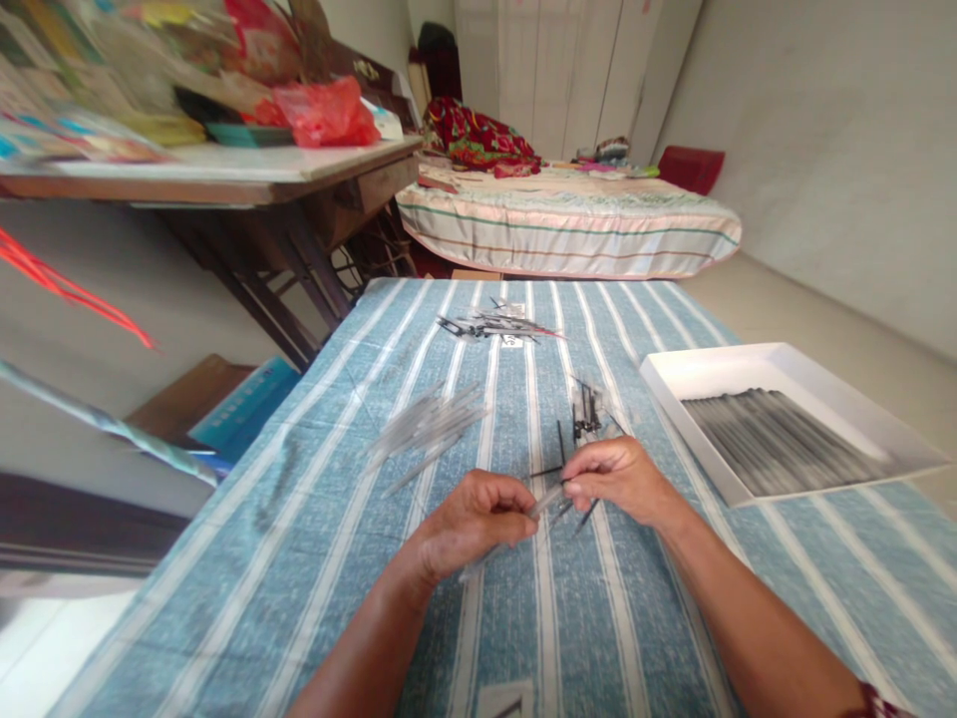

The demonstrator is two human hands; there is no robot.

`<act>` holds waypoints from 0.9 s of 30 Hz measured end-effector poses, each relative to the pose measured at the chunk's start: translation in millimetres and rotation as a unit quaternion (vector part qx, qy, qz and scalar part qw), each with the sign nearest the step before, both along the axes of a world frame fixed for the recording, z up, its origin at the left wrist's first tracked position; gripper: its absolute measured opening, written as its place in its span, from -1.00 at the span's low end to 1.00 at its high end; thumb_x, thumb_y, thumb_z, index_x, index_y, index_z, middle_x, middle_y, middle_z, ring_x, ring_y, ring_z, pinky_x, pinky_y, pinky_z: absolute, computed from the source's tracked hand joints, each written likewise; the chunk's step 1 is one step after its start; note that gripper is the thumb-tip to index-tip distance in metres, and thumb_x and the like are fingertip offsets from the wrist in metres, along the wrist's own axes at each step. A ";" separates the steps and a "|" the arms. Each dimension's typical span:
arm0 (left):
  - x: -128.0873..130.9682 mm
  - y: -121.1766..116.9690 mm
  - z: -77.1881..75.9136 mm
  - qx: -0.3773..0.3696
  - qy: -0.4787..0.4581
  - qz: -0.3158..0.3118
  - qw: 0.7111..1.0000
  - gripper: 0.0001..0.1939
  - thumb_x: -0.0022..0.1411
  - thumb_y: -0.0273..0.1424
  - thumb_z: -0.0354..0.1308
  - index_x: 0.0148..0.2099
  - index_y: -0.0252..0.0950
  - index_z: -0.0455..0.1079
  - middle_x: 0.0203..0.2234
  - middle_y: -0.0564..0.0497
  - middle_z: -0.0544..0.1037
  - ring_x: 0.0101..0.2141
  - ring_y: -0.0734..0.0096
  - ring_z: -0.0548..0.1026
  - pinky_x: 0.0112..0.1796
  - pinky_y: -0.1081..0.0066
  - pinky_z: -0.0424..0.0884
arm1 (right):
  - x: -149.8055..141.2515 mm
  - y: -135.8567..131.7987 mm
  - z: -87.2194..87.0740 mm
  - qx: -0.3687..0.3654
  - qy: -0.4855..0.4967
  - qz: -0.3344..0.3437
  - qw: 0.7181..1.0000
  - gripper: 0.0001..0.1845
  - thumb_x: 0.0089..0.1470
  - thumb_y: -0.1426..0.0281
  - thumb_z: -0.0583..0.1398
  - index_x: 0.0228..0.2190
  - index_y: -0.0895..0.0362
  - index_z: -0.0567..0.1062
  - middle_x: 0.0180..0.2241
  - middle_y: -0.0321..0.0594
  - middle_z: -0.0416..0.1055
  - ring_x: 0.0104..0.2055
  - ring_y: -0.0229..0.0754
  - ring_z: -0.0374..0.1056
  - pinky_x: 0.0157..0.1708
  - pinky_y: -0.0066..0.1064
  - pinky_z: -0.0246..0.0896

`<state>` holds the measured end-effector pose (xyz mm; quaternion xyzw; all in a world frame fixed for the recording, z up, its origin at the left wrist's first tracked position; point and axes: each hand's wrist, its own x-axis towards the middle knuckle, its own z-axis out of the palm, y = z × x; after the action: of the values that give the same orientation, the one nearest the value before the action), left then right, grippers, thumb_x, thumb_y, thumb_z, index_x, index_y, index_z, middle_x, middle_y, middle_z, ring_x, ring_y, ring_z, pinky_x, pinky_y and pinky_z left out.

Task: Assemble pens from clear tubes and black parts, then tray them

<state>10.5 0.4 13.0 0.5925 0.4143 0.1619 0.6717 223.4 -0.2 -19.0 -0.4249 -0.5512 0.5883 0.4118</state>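
Note:
My left hand (485, 521) is closed in a pinch around a slim, clear plastic tube (549, 501), whose lower end sticks out below the fingers. At the tube's upper end, the thumb and fingertips of my right hand (609, 479) are pinched together. A small dark piece shows at those fingertips; blur hides whether it is held too. Thin black sticks (561, 442) lie around my right hand, and a small pile of black pieces (588, 411) sits just beyond it. Left of that, several clear tubes (434, 424) are spread on the striped cloth.
A white box (737, 479) with rows of dark slender sticks (778, 439) stands at the right. Farther back lies another heap of black pieces (497, 323). The blue striped cloth (299, 558) covers the table. A cluttered desk (359, 165) and a bed (568, 224) stand beyond.

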 end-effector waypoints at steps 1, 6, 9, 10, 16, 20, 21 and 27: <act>0.2 0.0 0.0 0.001 0.005 -0.002 1.000 -0.90 -0.05 -0.43 0.17 -0.44 -0.37 0.44 -0.65 0.14 0.37 -0.60 0.60 0.23 -0.54 0.52 0.10 | -0.3 -0.2 -0.7 -0.005 0.000 -0.001 1.000 -0.77 -0.24 0.33 0.34 -0.51 0.24 0.51 -0.71 -0.29 0.42 -0.68 -0.31 0.33 -0.65 -0.48 0.29; 0.2 -0.4 0.1 0.002 0.000 -0.007 1.000 -0.90 -0.04 -0.42 0.16 -0.44 -0.37 0.43 -0.65 0.14 0.35 -0.60 0.61 0.21 -0.55 0.53 0.09 | -1.1 -0.5 -2.9 -0.024 0.008 0.009 1.000 -0.74 -0.23 0.31 0.34 -0.49 0.26 0.51 -0.70 -0.27 0.42 -0.68 -0.29 0.35 -0.65 -0.48 0.31; 0.1 -0.6 -0.2 -0.003 -0.010 -0.009 1.000 -0.90 -0.04 -0.42 0.17 -0.44 -0.38 0.42 -0.65 0.14 0.35 -0.60 0.62 0.21 -0.55 0.53 0.10 | -0.4 -0.1 -3.6 -0.024 0.002 0.022 0.999 -0.70 -0.22 0.28 0.33 -0.46 0.27 0.51 -0.68 -0.26 0.43 -0.67 -0.29 0.36 -0.65 -0.47 0.32; 0.3 -0.7 -0.4 -0.002 -0.011 -0.009 1.000 -0.90 -0.04 -0.42 0.17 -0.44 -0.37 0.42 -0.65 0.14 0.35 -0.60 0.62 0.21 -0.55 0.53 0.09 | -0.2 0.0 -4.0 -0.023 -0.004 0.024 0.999 -0.69 -0.22 0.28 0.33 -0.45 0.27 0.51 -0.68 -0.26 0.43 -0.66 -0.29 0.36 -0.64 -0.47 0.32; 2.2 -1.4 -3.4 0.026 0.005 -0.006 1.000 -0.89 -0.06 -0.40 0.18 -0.46 -0.37 0.41 -0.65 0.16 0.34 -0.60 0.61 0.21 -0.55 0.53 0.10 | 0.4 0.4 -3.8 -0.041 -0.039 0.041 0.998 -0.68 -0.19 0.23 0.31 -0.46 0.26 0.50 -0.66 -0.27 0.43 -0.69 -0.33 0.33 -0.69 -0.54 0.25; 3.4 -2.1 -4.1 0.039 0.002 -0.022 0.999 -0.88 -0.06 -0.39 0.17 -0.47 -0.37 0.39 -0.68 0.17 0.30 -0.62 0.63 0.17 -0.57 0.53 0.06 | 0.6 -0.8 0.5 -0.031 -0.063 0.078 0.994 -0.67 -0.10 0.19 0.25 -0.55 0.25 0.46 -0.68 -0.29 0.42 -0.71 -0.37 0.29 -0.72 -0.58 0.18; 3.8 -2.3 -3.9 0.040 0.001 -0.024 0.999 -0.88 -0.06 -0.39 0.18 -0.48 -0.37 0.39 -0.69 0.18 0.29 -0.63 0.63 0.17 -0.57 0.53 0.06 | 0.8 -1.1 1.2 -0.028 -0.072 0.088 0.993 -0.66 -0.08 0.18 0.23 -0.58 0.24 0.45 -0.69 -0.29 0.41 -0.72 -0.38 0.28 -0.73 -0.60 0.16; 4.9 -2.5 -3.8 0.042 0.004 -0.008 0.999 -0.87 -0.08 -0.37 0.19 -0.49 -0.35 0.38 -0.70 0.18 0.27 -0.63 0.62 0.16 -0.57 0.52 0.05 | 3.9 0.3 0.3 -0.032 -0.105 0.089 0.990 -0.56 0.00 0.08 0.13 -0.57 0.22 0.42 -0.72 -0.32 0.37 -0.76 -0.40 0.22 -0.78 -0.61 0.07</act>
<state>15.4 -2.2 9.2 0.6237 0.4050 0.1716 0.6461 227.3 0.1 -18.7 -0.4471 -0.6079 0.5916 0.2838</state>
